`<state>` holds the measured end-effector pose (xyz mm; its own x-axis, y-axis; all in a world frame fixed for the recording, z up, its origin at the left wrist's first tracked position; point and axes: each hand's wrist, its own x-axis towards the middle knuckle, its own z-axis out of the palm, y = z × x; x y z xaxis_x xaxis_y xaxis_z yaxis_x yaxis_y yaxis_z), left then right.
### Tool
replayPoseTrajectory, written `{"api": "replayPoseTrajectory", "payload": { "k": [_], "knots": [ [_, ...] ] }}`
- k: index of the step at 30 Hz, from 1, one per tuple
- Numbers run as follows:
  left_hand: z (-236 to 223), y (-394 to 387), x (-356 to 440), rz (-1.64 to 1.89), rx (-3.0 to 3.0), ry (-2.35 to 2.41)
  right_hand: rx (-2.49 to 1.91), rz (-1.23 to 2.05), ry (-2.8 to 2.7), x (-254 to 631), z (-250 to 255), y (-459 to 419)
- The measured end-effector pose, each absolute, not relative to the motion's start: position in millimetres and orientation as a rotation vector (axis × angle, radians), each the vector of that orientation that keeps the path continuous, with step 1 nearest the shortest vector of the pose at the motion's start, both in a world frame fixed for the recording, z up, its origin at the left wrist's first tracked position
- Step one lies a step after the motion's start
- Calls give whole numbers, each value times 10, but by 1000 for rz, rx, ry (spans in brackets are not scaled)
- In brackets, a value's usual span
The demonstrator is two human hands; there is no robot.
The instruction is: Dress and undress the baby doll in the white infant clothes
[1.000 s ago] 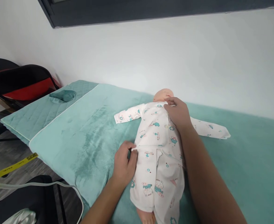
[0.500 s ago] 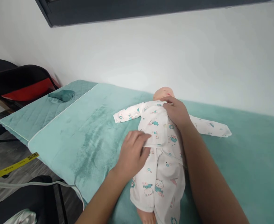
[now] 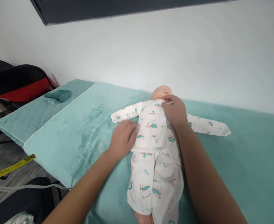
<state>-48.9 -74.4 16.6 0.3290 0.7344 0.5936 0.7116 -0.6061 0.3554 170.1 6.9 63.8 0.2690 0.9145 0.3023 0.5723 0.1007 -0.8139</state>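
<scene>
A baby doll point(image 3: 159, 92) lies on its back, dressed in a white printed shirt point(image 3: 150, 133) and matching pants point(image 3: 163, 183). My right hand point(image 3: 174, 110) is at the collar below the doll's chin, fingers and thumb closed on the shirt's front edge. Beside the shirt's left edge, my left hand point(image 3: 123, 137) has its fingers apart, fingertips touching the cloth, slightly blurred. Both sleeves stretch outward, one on each side. One bare foot point(image 3: 143, 218) shows below a pant leg, cut by the lower frame edge.
The doll lies on a green plush massage bed cover point(image 3: 81, 124) with a face hole point(image 3: 58, 96) at its left end. A white wall point(image 3: 139, 49) rises behind. Black chairs point(image 3: 17, 77) stand at left; a yellow tag point(image 3: 11, 168) and a pale cable point(image 3: 29, 187) hang at lower left.
My left hand has moved left and up from the shirt's bottom hem to its side edge. The shirt's left front now lies flatter and wider. My right hand stays at the collar.
</scene>
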Motion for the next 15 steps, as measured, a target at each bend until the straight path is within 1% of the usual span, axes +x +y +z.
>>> {"api": "replayPoseTrajectory", "payload": {
  "k": [3, 6, 8, 11, 15],
  "knots": [
    [59, -374, -741, 822, 2383, 2025, -1574, 463, -1399, 1704, 632, 63],
    [9, -220, -909, 660, 2129, 2329, -1557, 491, -1362, 1707, 626, 69],
    [8, -227, -960, 610, 2066, 2381, -1543, 510, -1346, 1705, 628, 72],
    [22, -263, -987, 554, 2051, 2337, -1540, 523, -1342, 1701, 635, 73],
    [30, -199, -1070, 656, 2051, 2220, -1550, 537, -1342, 1706, 638, 72]
  ]
}}
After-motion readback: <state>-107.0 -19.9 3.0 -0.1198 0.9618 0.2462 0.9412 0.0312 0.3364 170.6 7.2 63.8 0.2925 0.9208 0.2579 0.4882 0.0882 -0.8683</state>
